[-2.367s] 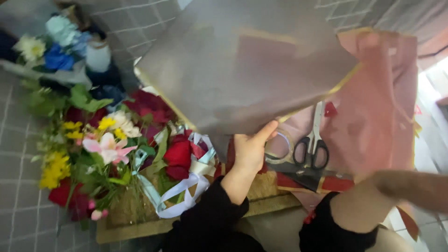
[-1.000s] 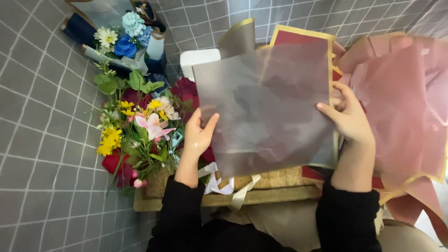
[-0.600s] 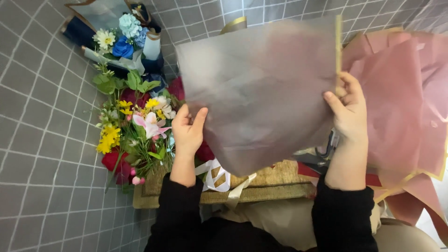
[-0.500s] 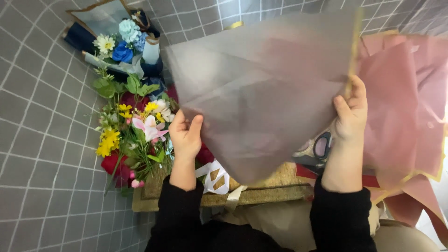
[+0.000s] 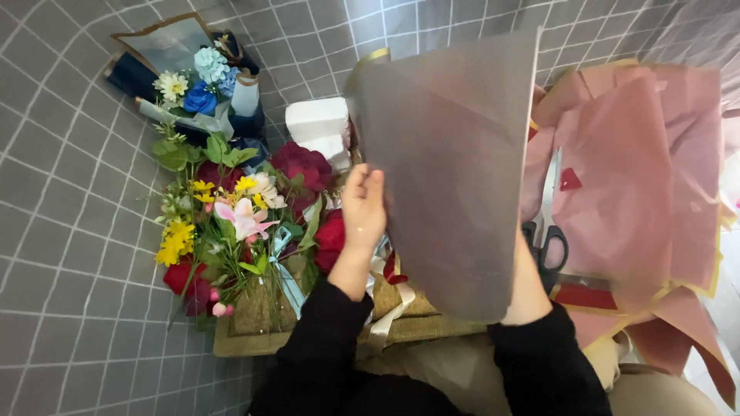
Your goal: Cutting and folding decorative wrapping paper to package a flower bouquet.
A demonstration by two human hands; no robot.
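Note:
I hold a grey translucent wrapping sheet (image 5: pixel 451 177) with a thin gold edge upright in front of me. My left hand (image 5: pixel 362 206) grips its left edge, fingers curled around it. My right hand is hidden behind the sheet; only its wrist (image 5: pixel 526 289) shows below the lower right corner. Left of the sheet lies a bunch of flowers (image 5: pixel 243 219) with red roses, a pink lily and yellow blooms. Pale ribbon (image 5: pixel 383 296) trails beneath my left wrist.
Pink wrapping paper (image 5: pixel 640 185) with gold edges spreads on the right, with scissors (image 5: pixel 549 235) lying on it. A white block (image 5: pixel 317 127) and a second bouquet with blue flowers (image 5: pixel 202 92) sit behind. A burlap mat (image 5: pixel 258 320) lies on the grey tiled surface (image 5: pixel 69 254).
The grey sheet has swung from spread wide to turned upright and narrower. My right hand went from gripping its right edge in view to hidden behind it.

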